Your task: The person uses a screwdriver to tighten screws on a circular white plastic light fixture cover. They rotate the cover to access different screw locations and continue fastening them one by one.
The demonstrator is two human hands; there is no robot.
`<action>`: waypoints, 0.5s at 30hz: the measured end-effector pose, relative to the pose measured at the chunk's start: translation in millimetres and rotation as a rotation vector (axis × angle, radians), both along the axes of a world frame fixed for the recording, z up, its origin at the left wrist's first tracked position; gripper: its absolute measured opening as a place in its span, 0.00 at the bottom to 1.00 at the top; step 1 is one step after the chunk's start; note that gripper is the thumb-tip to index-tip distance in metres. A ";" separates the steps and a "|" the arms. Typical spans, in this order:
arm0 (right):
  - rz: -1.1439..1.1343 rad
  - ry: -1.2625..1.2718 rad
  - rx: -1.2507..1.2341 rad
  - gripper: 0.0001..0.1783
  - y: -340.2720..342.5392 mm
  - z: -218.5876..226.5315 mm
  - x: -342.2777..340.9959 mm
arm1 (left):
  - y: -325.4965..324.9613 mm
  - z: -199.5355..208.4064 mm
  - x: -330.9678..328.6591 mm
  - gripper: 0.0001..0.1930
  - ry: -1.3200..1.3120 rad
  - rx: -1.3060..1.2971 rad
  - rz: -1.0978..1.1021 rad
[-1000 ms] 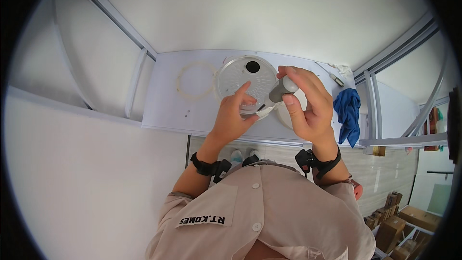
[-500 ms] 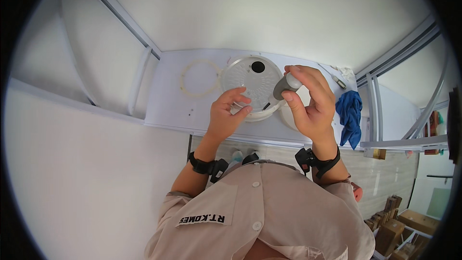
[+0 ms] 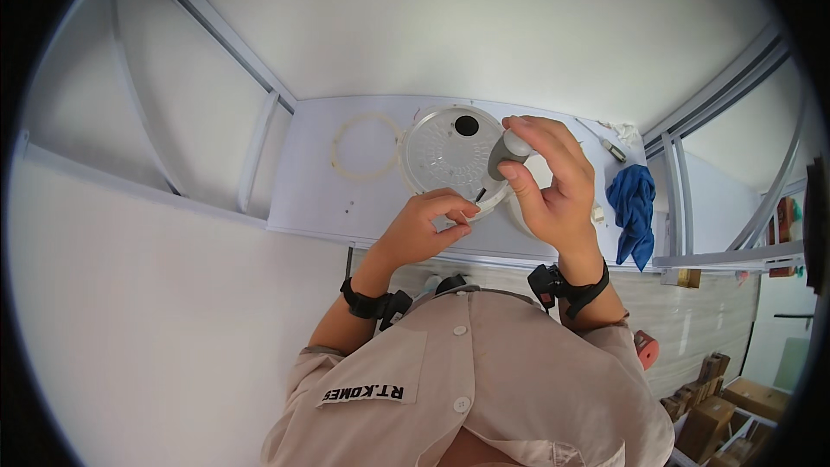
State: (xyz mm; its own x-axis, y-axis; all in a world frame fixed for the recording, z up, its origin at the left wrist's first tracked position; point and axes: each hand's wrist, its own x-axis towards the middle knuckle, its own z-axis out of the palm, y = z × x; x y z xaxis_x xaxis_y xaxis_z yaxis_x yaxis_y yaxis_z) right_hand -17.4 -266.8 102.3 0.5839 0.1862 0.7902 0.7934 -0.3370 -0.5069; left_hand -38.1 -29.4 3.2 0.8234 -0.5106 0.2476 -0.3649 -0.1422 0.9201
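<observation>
A grey screwdriver (image 3: 508, 154) with a rounded, paler end is gripped in my right hand (image 3: 560, 195), thumb and fingers wrapped round its handle. Its dark tip slants down to the left, toward the near right rim of a round, clear-faced disc (image 3: 432, 156) with a black oval spot. Close to that tip, my left hand (image 3: 424, 227) has its index finger and thumb brought together at the disc's near edge. What they pinch, if anything, is too small to make out. Another round white piece (image 3: 524, 213) lies partly hidden behind my right hand.
A thin cream ring (image 3: 336, 149) lies left of the disc on the white table (image 3: 298, 199), with small dark bits nearby. To the right are another screwdriver (image 3: 614, 150) and a crumpled blue cloth (image 3: 633, 207). Metal frames (image 3: 679, 199) flank the table; cardboard boxes (image 3: 705, 424) stand lower right.
My left hand has moved down and right from over the disc's face to its near rim, its fingers closing. The screwdriver stays in my right hand, shifted slightly left.
</observation>
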 end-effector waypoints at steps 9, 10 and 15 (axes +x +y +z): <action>-0.022 -0.009 -0.003 0.26 0.4 0.3 3.2 | -3.8 -6.0 4.9 0.12 0.026 -0.052 0.029; -0.024 -0.006 0.002 0.26 0.7 -0.4 3.8 | -5.1 -7.8 5.1 0.11 0.033 -0.071 0.051; -0.022 0.000 0.007 0.26 1.4 -0.4 4.5 | -5.6 -8.7 10.3 0.09 -0.104 -0.040 0.128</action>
